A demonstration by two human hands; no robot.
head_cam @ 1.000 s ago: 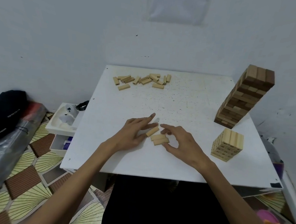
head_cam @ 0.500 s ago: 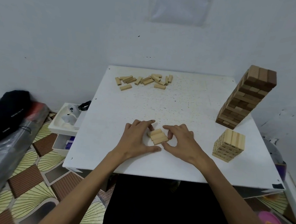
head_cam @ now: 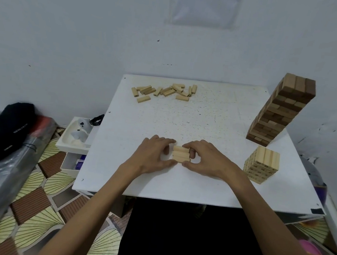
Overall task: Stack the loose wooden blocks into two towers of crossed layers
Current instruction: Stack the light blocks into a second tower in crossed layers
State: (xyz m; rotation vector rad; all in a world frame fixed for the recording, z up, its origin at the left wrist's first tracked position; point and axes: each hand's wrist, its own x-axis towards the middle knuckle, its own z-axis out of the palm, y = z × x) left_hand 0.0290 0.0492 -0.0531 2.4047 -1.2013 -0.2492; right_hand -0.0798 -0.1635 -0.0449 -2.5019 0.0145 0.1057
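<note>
Wooden blocks (head_cam: pixel 181 154) between left hand (head_cam: pixel 154 156), right hand (head_cam: pixel 208 162)

We saw a white table (head_cam: pixel 209 182) speckled with dark flecks, with pale tan loose blocks (head_cam: pixel 165 91) and a row of three blocks (head_cam: pixel 181 154) of the same tan. The tall tower (head_cam: pixel 282 109) mixed dark and light brown; the short tower (head_cam: pixel 262 167) was pale with dark printed marks. The floor (head_cam: pixel 38 213) showed brown ribbed squares and cream fan shapes
</note>
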